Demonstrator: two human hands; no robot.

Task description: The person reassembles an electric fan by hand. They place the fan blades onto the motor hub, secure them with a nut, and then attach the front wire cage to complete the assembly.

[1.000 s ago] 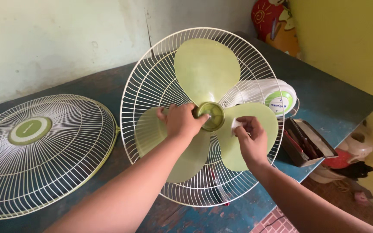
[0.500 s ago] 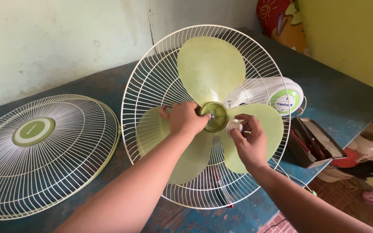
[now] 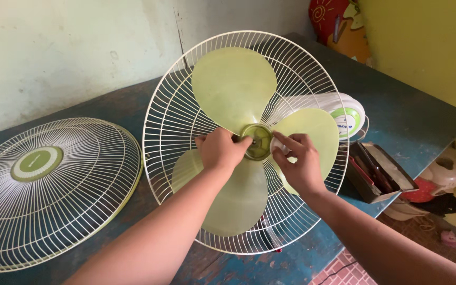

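Soft, even daylight fills the scene, with no harsh glare. The pale wall [image 3: 54, 53] is brightest; the dark desk [image 3: 407, 116] stays dull. Faint shadows lie under the detached fan guard [image 3: 48, 190]. Focus is sharp at the centre; wide-angle bending stretches the forearms toward the lower edge.

Pale green fan blades [image 3: 233, 87], white wire grille [image 3: 59, 206]

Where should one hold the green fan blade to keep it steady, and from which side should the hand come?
Probably at the round hub, coming from the open front, as the left hand does. The three thin blades are broad and would likely flex, and the white rear guard closes off the back. The right hand works beside the hub, pinching a small white piece.
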